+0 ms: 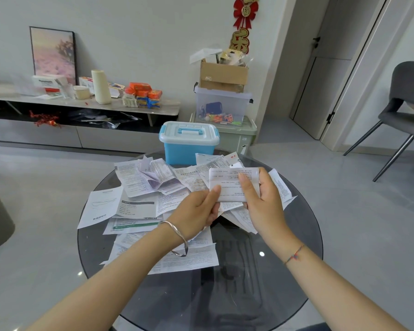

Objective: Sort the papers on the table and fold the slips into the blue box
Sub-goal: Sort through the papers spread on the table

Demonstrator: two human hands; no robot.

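The step in hand appears to be folding: one slip point(232, 185) is held up over the far right part of the table point(285, 259), above the loose papers point(153, 187). The left hand point(196, 213) pinches the slip's lower left edge between thumb and fingers. The right hand point(261, 201) grasps the right side, with fingers laid across the printed face and the thumb out of sight behind. The slip curves back along its top edge, so a fold seems begun but not finished. The box point(188, 144) stands at the far edge of the table, just behind the papers, with its lid point(189, 133) shut and the handle lying flat. The next move calls for pressing the crease flat, then freeing one hand to open the lid before the slip can go in. Whether the lid's latches are fastened cannot be told. The papers lie overlapped from the far edge to the left edge and toward the centre, some creased or half folded, so most of the sorting remains. They crowd the foot of the box and may shift when the lid is worked. Beyond the table stand a clear bin point(222, 106) with a carton point(222, 76) on it, a chair point(406, 103) at the right and a low cabinet point(81, 137) along the wall, none in the hands' path.
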